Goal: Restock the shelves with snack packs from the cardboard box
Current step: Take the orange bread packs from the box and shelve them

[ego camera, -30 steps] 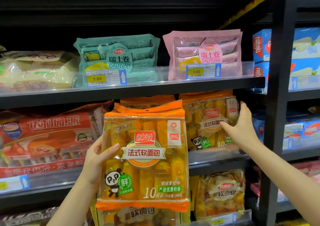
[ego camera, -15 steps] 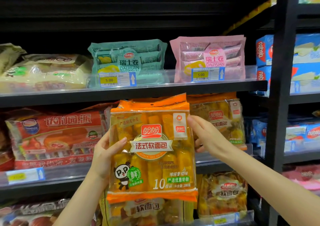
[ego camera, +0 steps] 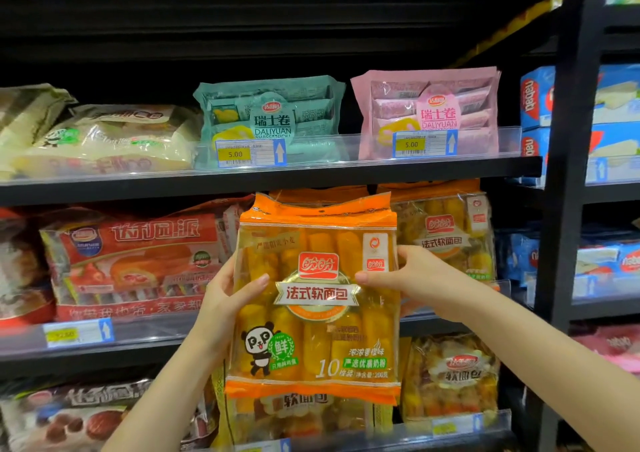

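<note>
I hold an orange snack pack [ego camera: 317, 316] of soft bread sticks upright in front of the middle shelf [ego camera: 145, 334]. My left hand [ego camera: 227, 294] grips its left edge, thumb across the front. My right hand [ego camera: 412, 277] grips its right edge, thumb on the front near the label. A second pack of the same kind [ego camera: 446, 240] stands on the middle shelf just behind and to the right. The cardboard box is out of view.
The upper shelf [ego camera: 270, 178] carries a green roll pack [ego camera: 272, 119], a pink roll pack [ego camera: 429, 114] and pale bags at the left. A red cake pack [ego camera: 135, 261] sits left on the middle shelf. A black upright post [ego camera: 568, 188] divides off blue wafer boxes [ego camera: 535, 100].
My right hand left the shelved orange pack, came left and took hold of the held pack's right edge. The pack now stands a little further right and higher in front of the shelf.
</note>
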### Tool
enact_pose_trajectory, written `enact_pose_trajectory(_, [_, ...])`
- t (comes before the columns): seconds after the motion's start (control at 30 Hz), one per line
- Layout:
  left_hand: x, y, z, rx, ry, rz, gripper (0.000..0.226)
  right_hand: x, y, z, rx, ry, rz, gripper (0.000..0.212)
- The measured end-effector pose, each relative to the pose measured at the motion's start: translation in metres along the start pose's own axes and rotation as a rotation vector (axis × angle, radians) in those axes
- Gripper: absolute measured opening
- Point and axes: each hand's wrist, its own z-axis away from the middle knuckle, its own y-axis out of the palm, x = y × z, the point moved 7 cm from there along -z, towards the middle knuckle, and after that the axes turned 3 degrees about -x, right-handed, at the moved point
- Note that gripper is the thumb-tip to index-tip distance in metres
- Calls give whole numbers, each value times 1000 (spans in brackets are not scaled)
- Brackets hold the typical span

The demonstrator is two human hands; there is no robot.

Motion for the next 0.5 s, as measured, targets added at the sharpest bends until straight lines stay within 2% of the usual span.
enact_pose_trajectory(0.13, [-14, 2, -2, 24, 59, -148, 84, 17, -14, 5, -94, -128, -14, 44])
enact_pose_trajectory(0.23, [-14, 5, 0, 79, 55, -345, 83, 41, -30, 13, -236, -317, 74, 55])
enact_pose_trajectory(0.37, [-2, 9, 4, 236, 183, -720, 59, 63, -38, 21, -338, -489, 113, 54])
enact_pose_trajectory(0.43, [19, -2, 1, 263, 248, -1059, 80, 67, -41, 22, -387, -539, 83, 54])
enact_pose_trajectory(0.5, [45, -17, 0, 256, 198, -1298, 96, 67, -44, 18, -424, -571, 36, 54])
